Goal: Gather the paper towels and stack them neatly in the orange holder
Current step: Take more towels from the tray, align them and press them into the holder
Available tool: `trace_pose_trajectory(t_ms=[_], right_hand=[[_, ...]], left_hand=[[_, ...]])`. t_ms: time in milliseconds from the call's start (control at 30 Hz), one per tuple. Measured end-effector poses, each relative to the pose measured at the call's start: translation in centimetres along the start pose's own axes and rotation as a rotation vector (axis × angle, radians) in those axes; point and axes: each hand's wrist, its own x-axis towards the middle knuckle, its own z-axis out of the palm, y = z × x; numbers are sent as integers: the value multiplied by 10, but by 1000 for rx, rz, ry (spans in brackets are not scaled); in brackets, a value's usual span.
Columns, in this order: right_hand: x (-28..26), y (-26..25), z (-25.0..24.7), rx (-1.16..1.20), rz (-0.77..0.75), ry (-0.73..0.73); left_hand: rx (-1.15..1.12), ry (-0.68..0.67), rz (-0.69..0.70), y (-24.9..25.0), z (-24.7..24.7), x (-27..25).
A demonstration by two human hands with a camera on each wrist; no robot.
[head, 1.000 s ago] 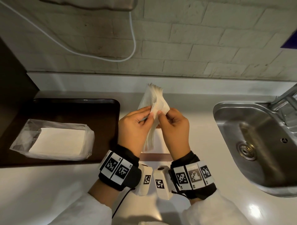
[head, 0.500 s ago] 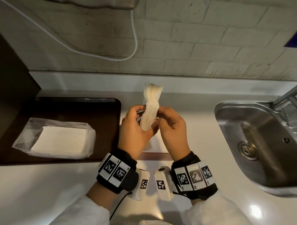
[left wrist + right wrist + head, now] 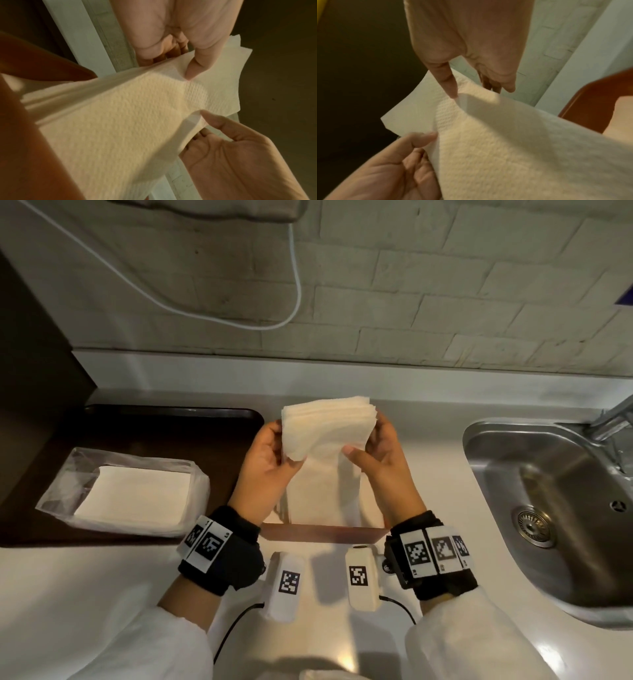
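No readable words, brands or numbers anywhere. Only signs: black-and-white square code tags on the left wristband [image 3: 207, 544] and the right wristband [image 3: 433, 553], and one each on the two white camera units, left unit [image 3: 289, 582] and right unit [image 3: 358, 574]. Small characters along the band tags' edges are too tiny to read.

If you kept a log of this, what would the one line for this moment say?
step: loading towels | hands: left hand and right hand grip paper towels | position: lower end inside orange holder | elsewhere: bagged towels on tray
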Motion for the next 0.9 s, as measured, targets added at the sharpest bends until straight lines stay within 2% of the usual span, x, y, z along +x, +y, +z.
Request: trace_pose_trajectory(t_ms=[100,233,400,500,600,667,800,833,900], right_hand=[[0,7,9,-87,13,9],[-2,12,11,-60,-74,18],[-5,25,13,-125,-89,24],[-5,28,14,-186,-102,54],[-3,25,15,-138,-99,50],[-1,22,13,-164,-103,31],[1,11,-4,-507,-16,-27],[1,6,-9,-595,-2,-40],[0,-7,-18,-736,-36,-78]], left_hand=[[43,-52,1,-1,2,3],[35,-64,-5,-4,6,4],[-8,-23,-75,-14,11,-1],[38,11,-61,-18,14,-1],[53,20,-84,-17,16,1],[9,15,-77,-11,15,2],[-396,53,-127,-1,3,6],[-454,55,-143,-3,-3,8],[-430,109,-186,-6,-14,9]])
